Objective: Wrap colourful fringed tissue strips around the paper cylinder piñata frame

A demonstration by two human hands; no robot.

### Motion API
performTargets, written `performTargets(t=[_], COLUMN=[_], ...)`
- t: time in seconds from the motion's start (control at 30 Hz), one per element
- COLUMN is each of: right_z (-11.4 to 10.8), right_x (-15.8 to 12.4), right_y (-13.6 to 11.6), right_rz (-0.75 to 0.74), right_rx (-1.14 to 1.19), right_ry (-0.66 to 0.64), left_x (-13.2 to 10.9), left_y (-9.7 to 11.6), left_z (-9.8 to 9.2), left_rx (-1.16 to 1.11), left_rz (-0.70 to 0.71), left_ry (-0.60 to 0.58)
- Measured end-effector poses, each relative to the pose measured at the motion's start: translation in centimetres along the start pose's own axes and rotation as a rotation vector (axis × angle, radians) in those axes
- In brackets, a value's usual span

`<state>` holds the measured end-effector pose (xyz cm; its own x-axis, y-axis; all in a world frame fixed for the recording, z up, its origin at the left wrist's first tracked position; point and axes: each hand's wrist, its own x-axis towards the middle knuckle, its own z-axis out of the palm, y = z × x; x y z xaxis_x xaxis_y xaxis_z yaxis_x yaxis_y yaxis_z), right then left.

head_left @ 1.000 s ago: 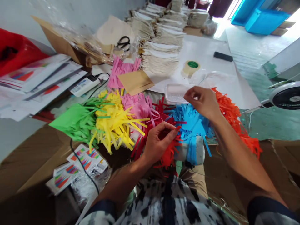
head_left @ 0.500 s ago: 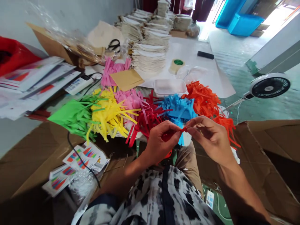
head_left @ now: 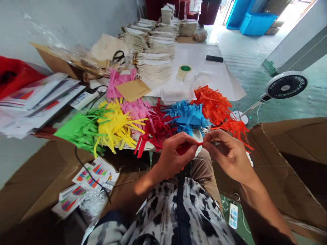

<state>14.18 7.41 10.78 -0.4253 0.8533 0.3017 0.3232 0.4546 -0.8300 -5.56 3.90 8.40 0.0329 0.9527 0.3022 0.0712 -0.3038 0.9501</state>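
Note:
My left hand (head_left: 173, 151) and my right hand (head_left: 230, 154) meet over my lap, just in front of the table edge. Between their fingertips runs a thin red strip (head_left: 200, 144), pinched from both sides. More red material shows inside the curl of my left hand, mostly hidden by the fingers. Just beyond the hands lie heaps of cut tassel strips: blue (head_left: 187, 117), dark red (head_left: 159, 131) and orange (head_left: 213, 103). Farther left are pink strips (head_left: 138, 109), yellow strips (head_left: 114, 126) and green fringed sheets (head_left: 76, 129).
Stacks of off-white bundles (head_left: 154, 66) fill the back of the table. A clear plastic box (head_left: 177, 95), a tape roll (head_left: 184, 70) and black scissors (head_left: 118, 56) lie nearer. A small fan (head_left: 286, 86) stands right. Cardboard (head_left: 293, 153) flanks my lap; printed cards (head_left: 92, 173) lie lower left.
The view has turned slightly, so the table and its heaps sit farther left. Both hands still pinch the red strip, which now looks thinner and straighter between the fingertips.

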Motion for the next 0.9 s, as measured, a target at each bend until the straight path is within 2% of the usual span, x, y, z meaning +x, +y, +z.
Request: performTargets(t=[0.4,0.53,0.7,0.9], right_z=[0.1,0.4,0.6,1.0], right_x=[-1.0,-1.4,-1.6,-2.0], right_y=[-0.1,0.1,0.6,1.6], right_rz=[-0.01,0.008,0.052,0.127], right_rx=[-0.066,-0.076,-0.055,0.076], right_ry=[-0.014,0.002,0.1,0.056], left_x=[-0.1,-0.3,-0.3,-0.1], left_y=[-0.2,-0.2,-0.3,-1.0], left_z=[0.4,0.8,1.1,1.6], left_rx=[0.069,-0.006,-0.206,-0.228], left_rz=[0.016,-0.06,-0.19,-0.127], left_ry=[-0.047,-0.037,-0.065,-0.028])
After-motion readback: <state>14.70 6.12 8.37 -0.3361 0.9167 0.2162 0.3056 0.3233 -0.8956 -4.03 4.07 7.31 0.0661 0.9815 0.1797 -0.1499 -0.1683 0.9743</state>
